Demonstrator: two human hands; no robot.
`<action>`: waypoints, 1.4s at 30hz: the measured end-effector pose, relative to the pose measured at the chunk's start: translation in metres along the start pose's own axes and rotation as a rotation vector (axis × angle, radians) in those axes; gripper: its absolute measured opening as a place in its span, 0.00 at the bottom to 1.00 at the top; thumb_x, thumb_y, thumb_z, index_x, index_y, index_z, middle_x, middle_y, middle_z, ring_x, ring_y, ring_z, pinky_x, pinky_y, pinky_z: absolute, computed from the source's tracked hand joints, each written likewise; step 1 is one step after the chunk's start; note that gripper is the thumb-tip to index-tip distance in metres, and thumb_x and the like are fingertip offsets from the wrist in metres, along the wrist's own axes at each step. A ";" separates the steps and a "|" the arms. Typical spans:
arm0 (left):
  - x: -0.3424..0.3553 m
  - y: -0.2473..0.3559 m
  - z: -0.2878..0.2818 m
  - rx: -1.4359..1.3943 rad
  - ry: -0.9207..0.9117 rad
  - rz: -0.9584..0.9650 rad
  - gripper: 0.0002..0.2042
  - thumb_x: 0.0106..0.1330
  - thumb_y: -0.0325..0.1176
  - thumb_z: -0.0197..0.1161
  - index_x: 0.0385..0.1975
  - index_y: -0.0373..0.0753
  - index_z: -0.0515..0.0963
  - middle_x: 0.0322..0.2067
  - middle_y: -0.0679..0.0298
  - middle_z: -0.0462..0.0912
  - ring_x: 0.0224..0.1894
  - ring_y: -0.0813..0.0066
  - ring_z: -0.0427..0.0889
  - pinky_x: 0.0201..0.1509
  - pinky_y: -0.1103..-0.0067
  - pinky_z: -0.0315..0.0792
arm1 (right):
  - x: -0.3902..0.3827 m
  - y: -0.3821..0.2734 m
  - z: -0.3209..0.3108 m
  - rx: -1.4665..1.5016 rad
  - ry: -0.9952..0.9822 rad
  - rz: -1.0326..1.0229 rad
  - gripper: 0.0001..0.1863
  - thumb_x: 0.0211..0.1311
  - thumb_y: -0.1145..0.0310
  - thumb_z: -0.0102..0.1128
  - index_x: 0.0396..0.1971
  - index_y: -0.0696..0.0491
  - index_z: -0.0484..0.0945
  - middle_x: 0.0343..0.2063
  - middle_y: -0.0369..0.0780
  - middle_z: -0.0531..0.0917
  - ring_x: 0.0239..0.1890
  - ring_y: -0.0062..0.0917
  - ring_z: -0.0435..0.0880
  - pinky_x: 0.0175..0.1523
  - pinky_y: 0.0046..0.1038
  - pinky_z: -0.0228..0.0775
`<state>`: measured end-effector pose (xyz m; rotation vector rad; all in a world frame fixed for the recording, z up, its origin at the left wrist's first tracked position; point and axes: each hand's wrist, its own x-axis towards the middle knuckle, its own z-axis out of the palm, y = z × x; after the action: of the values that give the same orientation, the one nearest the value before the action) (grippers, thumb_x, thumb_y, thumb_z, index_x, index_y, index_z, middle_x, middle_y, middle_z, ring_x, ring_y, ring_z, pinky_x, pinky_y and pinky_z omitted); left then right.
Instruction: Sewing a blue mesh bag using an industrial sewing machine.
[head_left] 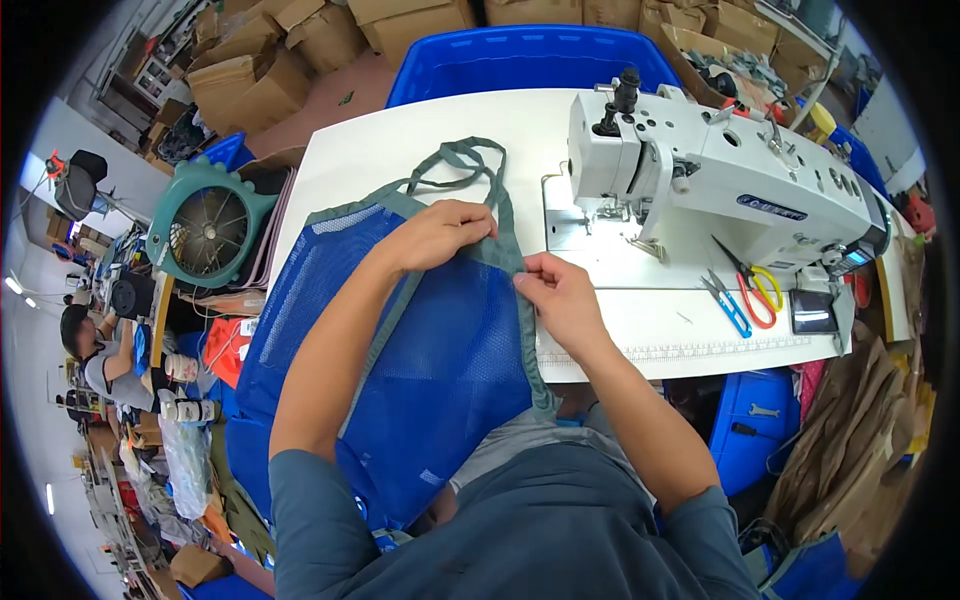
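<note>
Blue mesh piece (450, 340) lies on the bench (350, 150), spilling over the near edge to the lap; its long axis runs away from the body, 1 strap loop (501, 192) pointing far. Left hand (445, 235), forearm across the mesh, and right hand (562, 298) pinch its grey-green trim (529, 345). White surface separates loop from far edge; the sewing machine (720, 190) bounds the right.

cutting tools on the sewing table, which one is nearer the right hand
The small blue snips, lying left of the other pair and so closer to the right hand; the scissors farther off have one red and one yellow handle.
</note>
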<state>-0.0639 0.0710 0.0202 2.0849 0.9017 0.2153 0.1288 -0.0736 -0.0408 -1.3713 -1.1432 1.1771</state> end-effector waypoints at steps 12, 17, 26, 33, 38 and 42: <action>-0.029 0.061 0.005 -0.158 0.036 0.093 0.18 0.79 0.32 0.60 0.65 0.38 0.79 0.37 0.66 0.83 0.39 0.78 0.75 0.47 0.76 0.72 | -0.023 -0.018 -0.021 0.562 -0.117 0.011 0.08 0.73 0.74 0.64 0.48 0.57 0.86 0.32 0.28 0.83 0.34 0.10 0.76 0.43 0.15 0.67; -0.027 0.058 0.008 -0.162 0.080 0.156 0.20 0.79 0.34 0.61 0.68 0.37 0.78 0.44 0.64 0.85 0.45 0.77 0.77 0.53 0.76 0.73 | -0.028 -0.014 -0.027 0.512 -0.081 0.007 0.09 0.74 0.73 0.64 0.49 0.58 0.86 0.32 0.28 0.83 0.34 0.10 0.75 0.43 0.15 0.67; -0.035 0.065 0.012 -0.324 0.028 0.115 0.19 0.74 0.36 0.68 0.62 0.38 0.82 0.41 0.68 0.84 0.48 0.80 0.78 0.53 0.79 0.74 | -0.034 -0.034 -0.006 0.322 -0.044 -0.087 0.08 0.74 0.69 0.66 0.43 0.58 0.85 0.29 0.29 0.82 0.31 0.10 0.75 0.36 0.19 0.67; -0.052 0.081 0.032 0.169 0.461 0.238 0.12 0.70 0.37 0.71 0.38 0.33 0.82 0.35 0.70 0.83 0.42 0.84 0.78 0.45 0.78 0.73 | -0.039 -0.034 0.017 -0.356 0.247 -0.577 0.09 0.68 0.75 0.67 0.46 0.56 0.83 0.31 0.41 0.82 0.28 0.32 0.84 0.33 0.33 0.77; -0.071 0.048 0.058 -0.654 0.731 0.006 0.12 0.83 0.37 0.57 0.38 0.37 0.79 0.36 0.63 0.84 0.43 0.70 0.81 0.53 0.74 0.76 | -0.053 -0.025 0.021 -0.527 0.273 -0.797 0.18 0.61 0.78 0.69 0.52 0.55 0.84 0.38 0.40 0.81 0.32 0.35 0.85 0.33 0.34 0.78; -0.075 0.016 0.076 -1.315 0.719 0.278 0.12 0.86 0.39 0.52 0.43 0.38 0.77 0.42 0.58 0.81 0.44 0.65 0.80 0.54 0.71 0.76 | -0.061 -0.010 0.028 -0.520 0.209 -0.905 0.21 0.57 0.79 0.68 0.53 0.56 0.85 0.37 0.39 0.81 0.32 0.32 0.85 0.33 0.33 0.79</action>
<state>-0.0767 -0.0331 -0.0044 0.8337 0.5409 1.3514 0.0948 -0.1309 -0.0269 -1.0730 -1.7146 0.0859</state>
